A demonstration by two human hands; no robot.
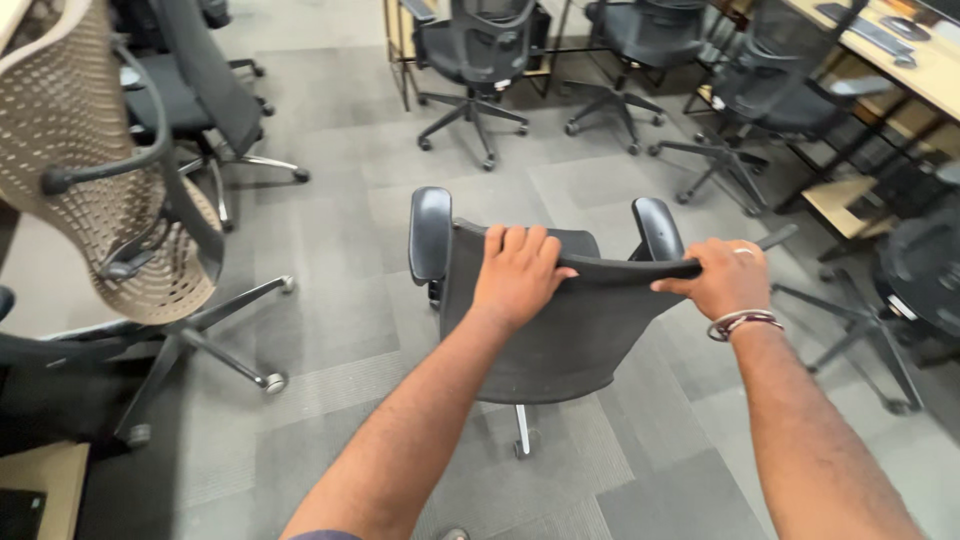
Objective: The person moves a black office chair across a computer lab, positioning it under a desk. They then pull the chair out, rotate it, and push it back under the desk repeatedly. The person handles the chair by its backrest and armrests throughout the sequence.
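1. Left hand [517,272] clamped over the top edge of a black mesh office chair [560,340], four fingers curled over the front of the backrest rim, thumb along the rim toward 3 o'clock; fully closed on the rim.
2. Right hand [722,278] gripping the same rim near its 3 o'clock end, fingers wrapped round and hidden behind the edge; a ring on one finger, a bracelet [742,323] at the wrist.
3. Hands set well apart along the rim, probably for even control of a chair on castors: a push from one side alone would likely swing it.
4. Chair at frame centre, backrest toward the camera, both padded armrests [430,235] pointing to 12 o'clock, one leg of its base [521,430] showing below at 6 o'clock, on grey carpet tiles [330,320].
5. At 9 o'clock, a beige perforated-back chair [75,160] tilted close by, its chrome base spread toward the centre.
6. At 12 o'clock, two more black task chairs [475,50] near a desk frame; at 2 o'clock, another beside a wooden desk [935,70] bearing a keyboard [865,30].
7. At 3 o'clock, part of a further dark chair, cut off by the frame edge.
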